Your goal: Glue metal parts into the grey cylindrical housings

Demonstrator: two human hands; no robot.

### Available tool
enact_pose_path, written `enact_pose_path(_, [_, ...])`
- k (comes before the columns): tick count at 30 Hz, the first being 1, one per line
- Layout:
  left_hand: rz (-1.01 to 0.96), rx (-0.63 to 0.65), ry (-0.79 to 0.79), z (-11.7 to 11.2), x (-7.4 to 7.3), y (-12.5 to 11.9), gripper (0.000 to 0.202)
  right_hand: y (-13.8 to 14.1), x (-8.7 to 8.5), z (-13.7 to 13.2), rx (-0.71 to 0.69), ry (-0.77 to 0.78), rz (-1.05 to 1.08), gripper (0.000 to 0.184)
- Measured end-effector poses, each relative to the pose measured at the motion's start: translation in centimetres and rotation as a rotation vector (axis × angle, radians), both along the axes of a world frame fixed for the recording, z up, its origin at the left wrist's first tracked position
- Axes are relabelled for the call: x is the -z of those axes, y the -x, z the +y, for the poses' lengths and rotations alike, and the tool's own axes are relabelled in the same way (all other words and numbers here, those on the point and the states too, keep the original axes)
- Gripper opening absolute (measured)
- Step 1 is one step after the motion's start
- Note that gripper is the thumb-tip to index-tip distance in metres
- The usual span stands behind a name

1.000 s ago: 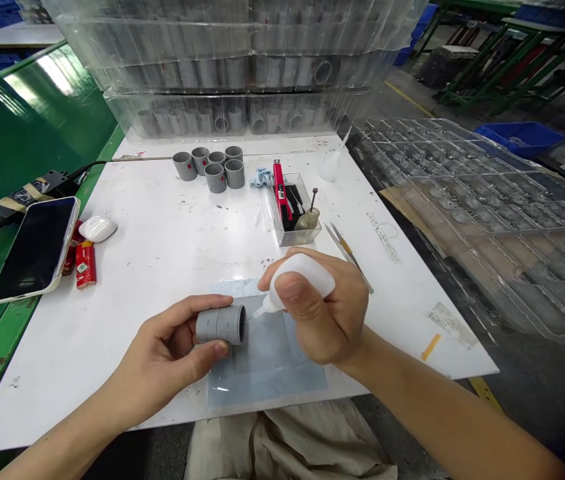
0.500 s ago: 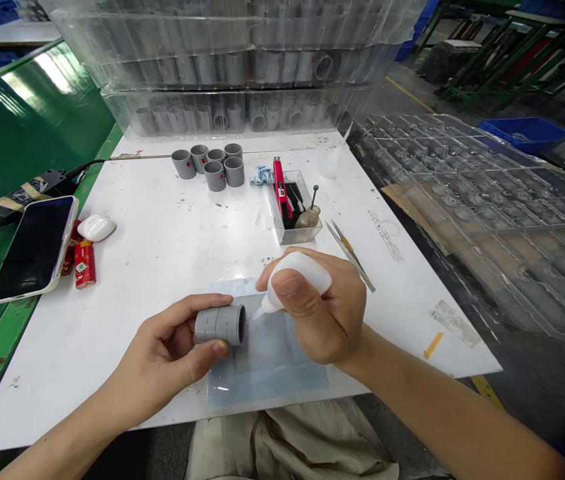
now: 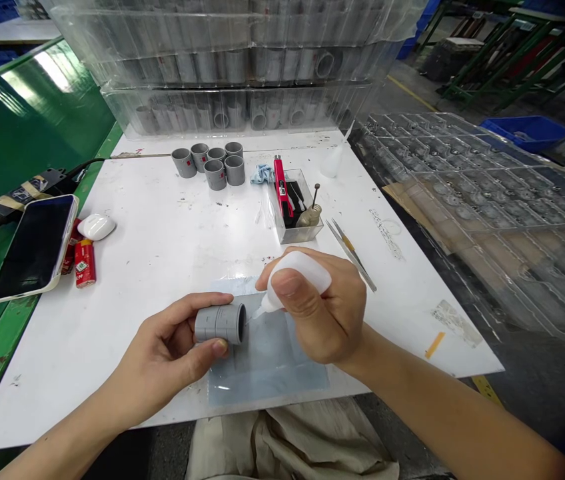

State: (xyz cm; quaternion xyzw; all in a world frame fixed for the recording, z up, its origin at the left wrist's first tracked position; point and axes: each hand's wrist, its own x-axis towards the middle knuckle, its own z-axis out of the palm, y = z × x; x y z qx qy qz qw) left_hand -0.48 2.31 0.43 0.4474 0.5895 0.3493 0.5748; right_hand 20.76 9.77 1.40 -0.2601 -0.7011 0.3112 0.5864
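My left hand [image 3: 177,353] is closed around a short grey cylinder [image 3: 217,324], which lies on its side with its open end facing right. In my right hand [image 3: 332,313] is a white squeeze bottle [image 3: 300,277], gripped with the thumb on top. The bottle tilts down to the left, and its thin nozzle is close to the cylinder's open rim; whether they touch I cannot tell. Below both hands a bluish plastic sheet [image 3: 272,373] covers part of the white table [image 3: 137,260].
Several grey cylinders [image 3: 235,171] stand at the back. Beyond them rise stacked clear trays [image 3: 177,107]. A clear box [image 3: 302,235] holds a red cutter [image 3: 280,187] and a small jar. Tweezers [image 3: 352,257] lie right of it; a phone [image 3: 32,247] sits far left.
Both hands, the cylinder and the bottle keep almost the same positions. The background has shifted only very slightly.
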Motion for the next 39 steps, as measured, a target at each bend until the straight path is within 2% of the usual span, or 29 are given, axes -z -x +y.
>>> enact_pose_path(10, [0.003, 0.006, 0.019, -0.02, -0.12, -0.01, 0.053, 0.01, -0.03, 0.07, -0.006, 0.018, 0.013, 0.071])
enact_pose_path(28, [-0.009, 0.018, 0.0, 0.05, -0.04, 0.13, 0.052, -0.03, 0.03, -0.01, 0.013, 0.055, 0.041, 0.058])
enact_pose_path(34, [0.003, 0.009, 0.029, 0.11, -0.42, 0.0, 0.051, -0.14, 0.09, 0.09, 0.006, 0.038, 0.066, 0.069])
enact_pose_path(39, [-0.037, 0.052, 0.094, 0.27, -0.65, 0.08, 0.055, -0.09, 0.14, -0.02, 0.033, 0.04, 0.05, 0.061])
